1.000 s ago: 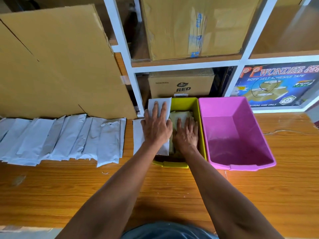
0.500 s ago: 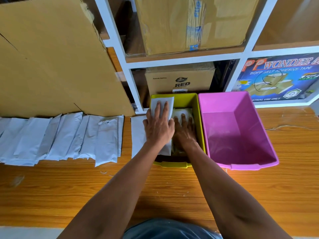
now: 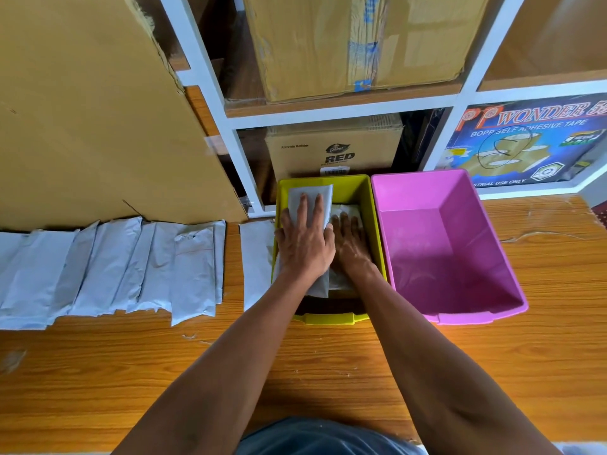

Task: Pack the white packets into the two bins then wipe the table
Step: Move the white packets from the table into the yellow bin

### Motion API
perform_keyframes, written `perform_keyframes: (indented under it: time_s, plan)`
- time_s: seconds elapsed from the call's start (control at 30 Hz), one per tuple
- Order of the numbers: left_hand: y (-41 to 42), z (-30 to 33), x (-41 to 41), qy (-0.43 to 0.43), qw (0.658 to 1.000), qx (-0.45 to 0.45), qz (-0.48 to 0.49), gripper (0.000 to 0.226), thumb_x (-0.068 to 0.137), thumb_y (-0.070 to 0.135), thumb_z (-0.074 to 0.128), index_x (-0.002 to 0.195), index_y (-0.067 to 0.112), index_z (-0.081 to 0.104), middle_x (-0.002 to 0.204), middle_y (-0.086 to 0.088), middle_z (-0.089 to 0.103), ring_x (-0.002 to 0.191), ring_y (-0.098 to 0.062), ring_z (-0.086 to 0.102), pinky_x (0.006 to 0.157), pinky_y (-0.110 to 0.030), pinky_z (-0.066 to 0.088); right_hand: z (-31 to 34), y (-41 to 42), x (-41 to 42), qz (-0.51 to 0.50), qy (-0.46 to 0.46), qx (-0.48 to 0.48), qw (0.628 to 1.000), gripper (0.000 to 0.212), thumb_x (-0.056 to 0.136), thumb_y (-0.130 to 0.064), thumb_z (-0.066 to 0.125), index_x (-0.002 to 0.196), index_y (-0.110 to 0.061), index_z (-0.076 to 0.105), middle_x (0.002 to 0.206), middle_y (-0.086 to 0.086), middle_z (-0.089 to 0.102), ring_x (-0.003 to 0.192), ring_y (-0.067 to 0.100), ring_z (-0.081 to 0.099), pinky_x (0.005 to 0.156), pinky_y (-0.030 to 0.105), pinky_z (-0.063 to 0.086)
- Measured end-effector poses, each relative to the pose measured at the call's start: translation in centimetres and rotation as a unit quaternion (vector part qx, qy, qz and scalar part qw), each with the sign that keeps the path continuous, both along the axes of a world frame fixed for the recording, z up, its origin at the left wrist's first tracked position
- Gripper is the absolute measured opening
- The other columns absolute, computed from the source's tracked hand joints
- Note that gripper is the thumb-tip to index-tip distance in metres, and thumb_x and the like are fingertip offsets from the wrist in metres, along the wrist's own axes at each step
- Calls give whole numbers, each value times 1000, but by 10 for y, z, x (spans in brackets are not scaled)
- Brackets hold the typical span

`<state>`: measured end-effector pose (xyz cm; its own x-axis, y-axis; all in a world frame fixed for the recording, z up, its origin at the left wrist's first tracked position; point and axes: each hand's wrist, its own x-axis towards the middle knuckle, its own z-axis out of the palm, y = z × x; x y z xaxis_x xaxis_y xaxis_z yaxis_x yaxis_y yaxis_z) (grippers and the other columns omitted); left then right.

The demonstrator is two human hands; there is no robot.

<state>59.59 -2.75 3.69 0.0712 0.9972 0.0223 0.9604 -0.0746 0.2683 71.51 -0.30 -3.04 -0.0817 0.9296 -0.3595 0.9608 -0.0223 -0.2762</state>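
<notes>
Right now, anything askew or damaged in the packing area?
Yes. The big cardboard sheet leaning against the shelf has a torn, ragged right edge near the top. The wooden table shows a crack right of the pink bin. The packets lie overlapped and crumpled, not squared.

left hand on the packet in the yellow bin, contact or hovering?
Touching. The head view shows the left hand lying flat on the white packet over the yellow bin, fingers spread straight across it, no gap showing.
</notes>
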Motion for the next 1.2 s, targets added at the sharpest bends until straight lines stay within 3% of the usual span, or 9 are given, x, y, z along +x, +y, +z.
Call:
perform_keyframes:
  time_s: [0.2,0.37,0.53,0.7,0.87,1.2]
  plan:
    - [12,-13,9,0,999,-52,4,68,111,48,33,169,35,-1,178,-2,-4,159,-49,5,125,-66,17,-5,3,2,-54,38,43,997,75,112,-19,41,162,7,-9,171,29,-9,161,40,-6,131,46,-1]
    - [27,-35,7,34,989,-142,-24,68,111,33,35,170,27,1,174,-5,-26,158,-41,-25,126,-57,-13,-1,-7,6,-48,44,77,995,69,110,-6,36,162,7,-7,172,29,-6,162,38,-5,131,42,1]
    - [28,-48,4,-2,989,-105,-100,67,113,27,36,170,24,0,176,3,-19,161,-34,-20,130,-57,-8,10,-8,2,-29,43,124,991,67,112,-8,38,164,3,-3,173,27,-2,162,35,-1,129,38,4]
    - [29,-73,-11,-23,978,-162,-127,83,108,36,48,170,21,-6,177,-2,-14,163,-35,-11,130,-60,6,-6,-1,-3,-28,5,58,998,66,114,-15,32,166,-4,-8,174,19,-14,161,38,-11,130,47,-4]
    - [30,-71,-6,-51,976,-175,-121,85,109,34,47,168,20,-12,177,0,-14,163,-30,-13,131,-57,6,-16,0,-2,-37,2,29,999,65,114,-12,27,164,-4,-14,173,16,-21,160,34,-19,129,44,-13]
    - [33,-80,-11,-48,979,-151,-129,70,113,34,32,169,20,-8,177,1,-14,162,-30,-14,130,-58,-3,-27,0,-7,-44,-11,73,996,68,113,-9,30,164,-5,-15,172,19,-23,159,37,-20,129,47,-12]
